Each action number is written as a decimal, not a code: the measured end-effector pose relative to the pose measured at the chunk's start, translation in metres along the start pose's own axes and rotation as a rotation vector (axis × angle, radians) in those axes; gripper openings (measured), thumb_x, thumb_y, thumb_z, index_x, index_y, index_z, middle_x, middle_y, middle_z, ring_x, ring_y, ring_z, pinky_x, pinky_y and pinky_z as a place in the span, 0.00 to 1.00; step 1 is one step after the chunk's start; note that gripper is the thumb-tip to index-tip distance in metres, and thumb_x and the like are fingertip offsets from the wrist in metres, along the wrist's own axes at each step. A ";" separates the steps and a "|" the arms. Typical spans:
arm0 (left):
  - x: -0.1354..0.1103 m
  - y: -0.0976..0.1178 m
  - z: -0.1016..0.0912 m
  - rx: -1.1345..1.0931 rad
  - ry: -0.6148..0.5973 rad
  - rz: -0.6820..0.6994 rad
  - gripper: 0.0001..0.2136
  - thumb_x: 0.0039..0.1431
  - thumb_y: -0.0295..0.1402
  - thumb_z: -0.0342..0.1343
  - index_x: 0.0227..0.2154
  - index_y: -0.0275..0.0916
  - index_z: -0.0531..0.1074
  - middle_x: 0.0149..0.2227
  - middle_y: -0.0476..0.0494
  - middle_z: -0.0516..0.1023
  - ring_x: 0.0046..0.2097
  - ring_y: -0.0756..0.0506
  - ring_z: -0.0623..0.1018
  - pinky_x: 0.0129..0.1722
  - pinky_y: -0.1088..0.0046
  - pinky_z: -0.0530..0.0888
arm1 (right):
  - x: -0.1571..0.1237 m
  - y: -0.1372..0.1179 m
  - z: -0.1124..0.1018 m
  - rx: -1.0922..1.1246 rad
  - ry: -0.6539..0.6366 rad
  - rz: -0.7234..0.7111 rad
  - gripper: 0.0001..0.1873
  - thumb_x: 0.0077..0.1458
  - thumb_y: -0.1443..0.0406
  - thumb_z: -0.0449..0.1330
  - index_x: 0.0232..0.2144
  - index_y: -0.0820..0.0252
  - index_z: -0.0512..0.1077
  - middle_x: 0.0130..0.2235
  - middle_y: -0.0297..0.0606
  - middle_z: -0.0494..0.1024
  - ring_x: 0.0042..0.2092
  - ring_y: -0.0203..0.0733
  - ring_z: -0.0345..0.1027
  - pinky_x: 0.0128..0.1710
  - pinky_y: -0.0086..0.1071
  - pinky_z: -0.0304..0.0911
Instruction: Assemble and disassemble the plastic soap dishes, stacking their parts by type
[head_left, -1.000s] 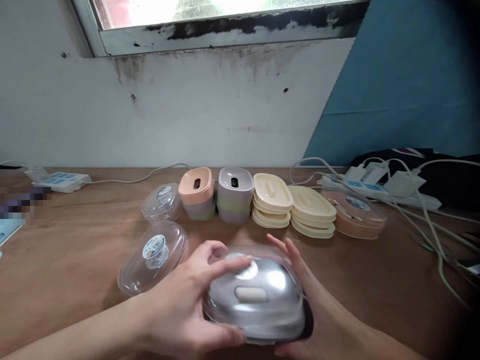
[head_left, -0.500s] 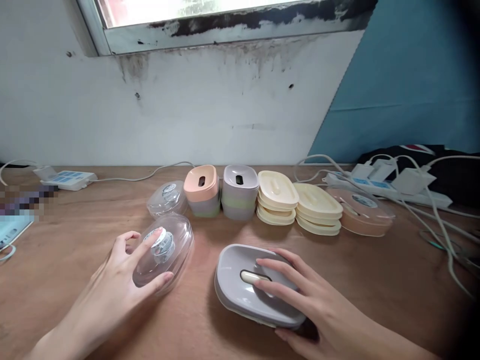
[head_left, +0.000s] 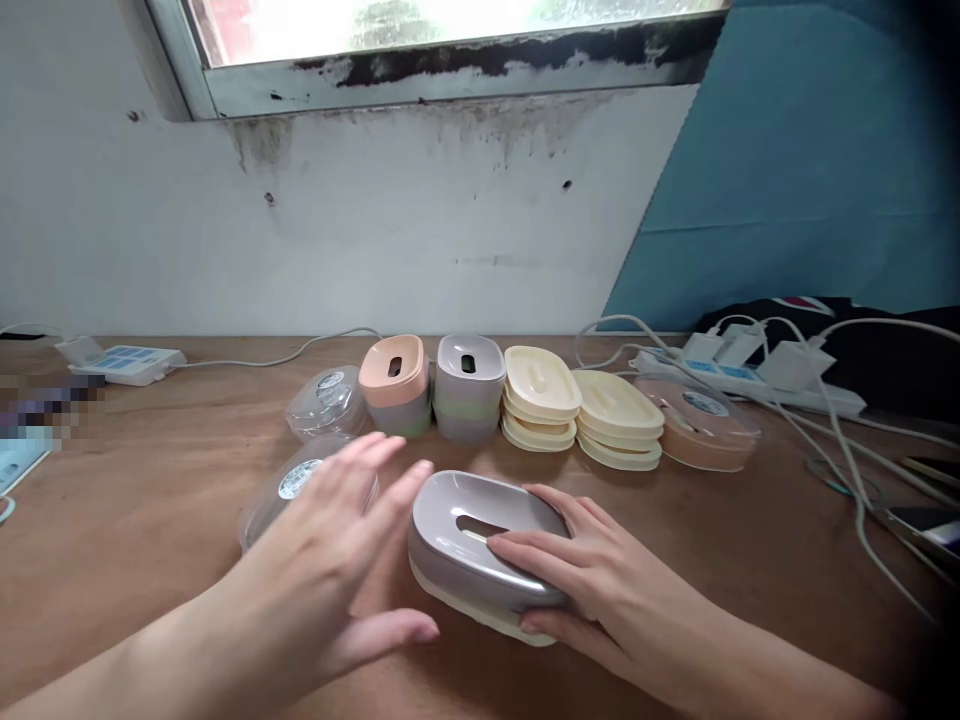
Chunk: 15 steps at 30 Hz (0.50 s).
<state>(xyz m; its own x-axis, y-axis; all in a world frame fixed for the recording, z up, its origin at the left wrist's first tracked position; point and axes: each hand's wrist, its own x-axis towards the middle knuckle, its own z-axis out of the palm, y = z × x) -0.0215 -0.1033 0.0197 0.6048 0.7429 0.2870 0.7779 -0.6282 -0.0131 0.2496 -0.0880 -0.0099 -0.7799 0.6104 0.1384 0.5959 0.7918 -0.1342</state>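
Observation:
My right hand [head_left: 581,580] grips a grey oval dish with a slot in its top [head_left: 469,535], tilted up on the wooden table [head_left: 150,520], a cream part showing under it. My left hand [head_left: 330,570] hovers open with fingers spread just left of the dish, holding nothing. Behind the left hand lies a clear plastic lid with a round sticker [head_left: 289,490].
Along the back stand a second clear lid [head_left: 326,403], a peach box [head_left: 395,385], a grey box [head_left: 469,385], two stacks of cream lids [head_left: 581,410] and a covered peach dish [head_left: 705,425]. Power strips and white cables [head_left: 750,375] crowd the right; another strip [head_left: 124,362] lies far left.
The clear lid came off the grey dish and my left hand set it down at the left, then let go and swung back. My right hand tipped the grey dish up.

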 end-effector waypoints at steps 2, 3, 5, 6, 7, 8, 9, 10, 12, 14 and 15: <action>0.030 0.007 0.001 -0.111 -0.200 0.173 0.40 0.51 0.52 0.54 0.61 0.36 0.47 0.62 0.28 0.49 0.63 0.32 0.49 0.56 0.52 0.59 | 0.003 -0.001 -0.005 0.013 -0.027 0.008 0.21 0.58 0.55 0.51 0.50 0.56 0.67 0.48 0.39 0.74 0.55 0.62 0.55 0.46 0.54 0.62; 0.045 0.008 0.003 -0.150 -0.299 0.232 0.43 0.49 0.52 0.56 0.61 0.32 0.47 0.62 0.25 0.47 0.63 0.31 0.47 0.56 0.51 0.58 | 0.003 -0.001 -0.006 0.013 -0.029 -0.001 0.20 0.58 0.55 0.52 0.49 0.56 0.67 0.48 0.39 0.74 0.56 0.62 0.54 0.47 0.54 0.61; 0.070 0.010 0.007 -0.227 -0.415 0.317 0.45 0.47 0.50 0.58 0.62 0.31 0.45 0.61 0.24 0.51 0.61 0.31 0.53 0.56 0.53 0.59 | 0.000 0.002 -0.007 0.001 0.004 -0.042 0.19 0.57 0.56 0.52 0.49 0.54 0.67 0.49 0.38 0.74 0.58 0.60 0.51 0.50 0.53 0.59; 0.080 0.010 0.007 -0.266 -0.446 0.339 0.46 0.45 0.48 0.60 0.61 0.32 0.46 0.58 0.27 0.56 0.59 0.33 0.59 0.54 0.56 0.62 | -0.003 0.004 -0.006 -0.004 0.047 -0.067 0.19 0.58 0.57 0.52 0.50 0.53 0.65 0.50 0.37 0.72 0.60 0.59 0.49 0.52 0.52 0.58; 0.086 0.009 0.006 -0.296 -0.453 0.352 0.46 0.43 0.46 0.61 0.61 0.34 0.46 0.55 0.30 0.61 0.55 0.35 0.64 0.52 0.59 0.65 | -0.007 0.006 -0.005 -0.002 0.112 -0.081 0.21 0.58 0.58 0.53 0.53 0.52 0.62 0.53 0.38 0.69 0.61 0.58 0.47 0.53 0.52 0.56; 0.089 0.008 0.003 -0.316 -0.438 0.348 0.46 0.41 0.45 0.62 0.61 0.37 0.47 0.53 0.34 0.64 0.52 0.38 0.67 0.50 0.62 0.67 | -0.011 0.009 -0.003 0.011 0.195 -0.070 0.25 0.57 0.58 0.53 0.57 0.52 0.57 0.57 0.40 0.64 0.62 0.57 0.44 0.54 0.51 0.55; 0.091 0.005 -0.002 -0.324 -0.403 0.318 0.44 0.41 0.44 0.62 0.61 0.40 0.49 0.51 0.36 0.65 0.49 0.39 0.68 0.49 0.63 0.68 | -0.015 0.011 -0.001 0.035 0.278 -0.037 0.32 0.56 0.57 0.54 0.60 0.54 0.49 0.60 0.44 0.57 0.63 0.57 0.42 0.55 0.50 0.54; 0.091 0.001 -0.009 -0.324 -0.345 0.247 0.42 0.42 0.44 0.61 0.60 0.42 0.50 0.50 0.38 0.64 0.48 0.40 0.69 0.48 0.64 0.68 | -0.018 0.013 0.001 0.066 0.342 0.016 0.40 0.54 0.55 0.56 0.62 0.56 0.41 0.63 0.47 0.50 0.63 0.57 0.40 0.56 0.50 0.54; 0.091 -0.014 -0.024 -0.294 -0.197 -0.030 0.35 0.48 0.47 0.55 0.59 0.46 0.53 0.53 0.39 0.62 0.49 0.40 0.69 0.48 0.63 0.68 | -0.024 0.016 0.004 0.119 0.373 0.132 0.49 0.51 0.53 0.58 0.63 0.58 0.32 0.65 0.51 0.38 0.64 0.59 0.37 0.56 0.50 0.53; 0.096 -0.036 -0.036 -0.230 -0.067 -0.403 0.31 0.54 0.52 0.44 0.59 0.45 0.52 0.56 0.39 0.59 0.50 0.39 0.69 0.47 0.64 0.68 | -0.026 0.017 0.007 0.139 0.245 0.140 0.49 0.49 0.54 0.60 0.63 0.55 0.34 0.65 0.49 0.35 0.64 0.60 0.34 0.56 0.52 0.52; 0.101 -0.049 -0.039 -0.138 -0.070 -0.533 0.31 0.55 0.53 0.40 0.59 0.43 0.53 0.56 0.38 0.60 0.50 0.38 0.70 0.47 0.63 0.68 | -0.026 0.017 0.009 0.143 0.159 0.106 0.47 0.49 0.56 0.60 0.63 0.53 0.37 0.65 0.47 0.35 0.64 0.60 0.33 0.56 0.53 0.52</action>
<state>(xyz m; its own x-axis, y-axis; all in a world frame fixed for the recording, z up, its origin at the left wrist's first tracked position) -0.0050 -0.0068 0.0866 0.1467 0.9769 0.1554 0.9526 -0.1819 0.2439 0.2779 -0.0906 -0.0241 -0.6679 0.6947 0.2672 0.6306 0.7188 -0.2925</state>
